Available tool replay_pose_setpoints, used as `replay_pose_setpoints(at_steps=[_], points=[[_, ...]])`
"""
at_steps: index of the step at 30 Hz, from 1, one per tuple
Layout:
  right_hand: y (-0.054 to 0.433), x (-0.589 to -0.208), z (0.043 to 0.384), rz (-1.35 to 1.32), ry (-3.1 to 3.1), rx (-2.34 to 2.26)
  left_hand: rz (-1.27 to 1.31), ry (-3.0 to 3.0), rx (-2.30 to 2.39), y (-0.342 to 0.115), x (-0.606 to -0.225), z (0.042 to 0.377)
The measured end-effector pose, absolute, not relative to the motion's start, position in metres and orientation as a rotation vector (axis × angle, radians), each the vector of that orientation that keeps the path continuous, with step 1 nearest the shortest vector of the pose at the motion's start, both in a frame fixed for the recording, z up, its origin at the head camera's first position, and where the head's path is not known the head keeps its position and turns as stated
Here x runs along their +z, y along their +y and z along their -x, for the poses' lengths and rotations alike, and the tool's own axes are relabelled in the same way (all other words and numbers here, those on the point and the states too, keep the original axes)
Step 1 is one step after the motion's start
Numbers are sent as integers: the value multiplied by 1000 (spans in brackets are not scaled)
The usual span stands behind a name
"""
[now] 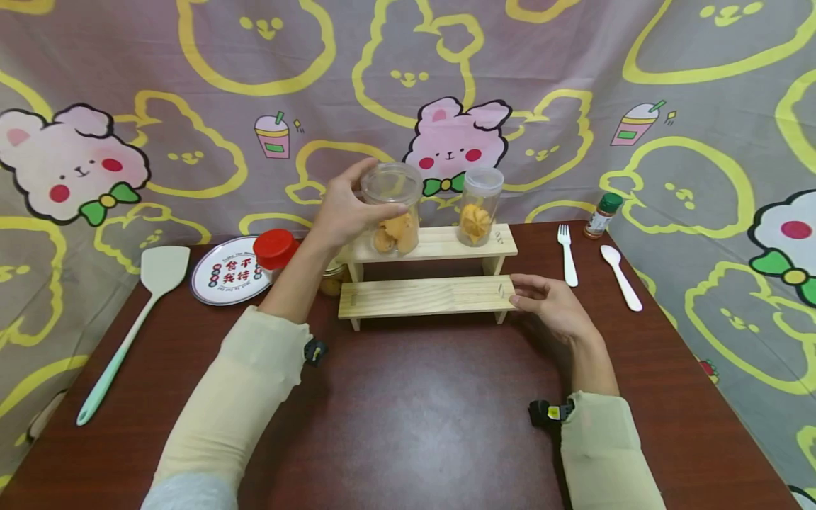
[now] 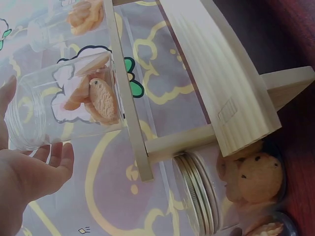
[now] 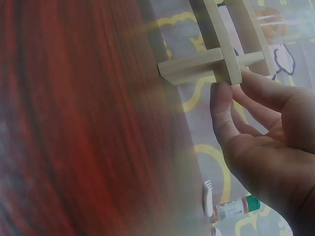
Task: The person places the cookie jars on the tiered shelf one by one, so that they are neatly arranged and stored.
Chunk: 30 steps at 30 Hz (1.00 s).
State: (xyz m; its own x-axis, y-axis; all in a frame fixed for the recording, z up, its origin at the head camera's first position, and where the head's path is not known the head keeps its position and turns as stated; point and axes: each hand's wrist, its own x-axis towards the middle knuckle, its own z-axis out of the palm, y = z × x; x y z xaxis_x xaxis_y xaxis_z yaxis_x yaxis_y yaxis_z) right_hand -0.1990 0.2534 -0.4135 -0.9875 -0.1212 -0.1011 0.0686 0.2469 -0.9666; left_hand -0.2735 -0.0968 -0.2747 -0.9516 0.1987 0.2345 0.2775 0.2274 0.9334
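My left hand (image 1: 347, 209) grips a clear plastic jar (image 1: 408, 212) of cookies near its top, thumb in front. The jar's base is at the upper board of a two-tier wooden rack (image 1: 423, 296); whether it bears fully on the board I cannot tell. To its right, a narrower clear jar (image 1: 482, 205) with a yellow swirled cookie stands on that same board. My right hand (image 1: 557, 308) pinches the right end of the lower board between thumb and fingers. In the left wrist view, a metal-lidded jar (image 2: 197, 191) of cookies is beside the rack's left end.
Left of the rack are a red-lidded container (image 1: 275, 248), a plate (image 1: 232, 273) with printed characters and a long-handled spatula (image 1: 137, 319). On the right lie a white fork (image 1: 567, 255) and spoon (image 1: 621, 278), near a green-capped seasoning bottle (image 1: 602, 216). Patterned cloth (image 1: 554, 57) hangs behind.
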Motion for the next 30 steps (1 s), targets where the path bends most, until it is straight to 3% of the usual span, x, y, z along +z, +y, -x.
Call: replay_pose_setpoints(at_steps=[30], points=[[255, -413, 200, 31, 2366, -1808, 458, -2388, -1805, -97, -283, 272]])
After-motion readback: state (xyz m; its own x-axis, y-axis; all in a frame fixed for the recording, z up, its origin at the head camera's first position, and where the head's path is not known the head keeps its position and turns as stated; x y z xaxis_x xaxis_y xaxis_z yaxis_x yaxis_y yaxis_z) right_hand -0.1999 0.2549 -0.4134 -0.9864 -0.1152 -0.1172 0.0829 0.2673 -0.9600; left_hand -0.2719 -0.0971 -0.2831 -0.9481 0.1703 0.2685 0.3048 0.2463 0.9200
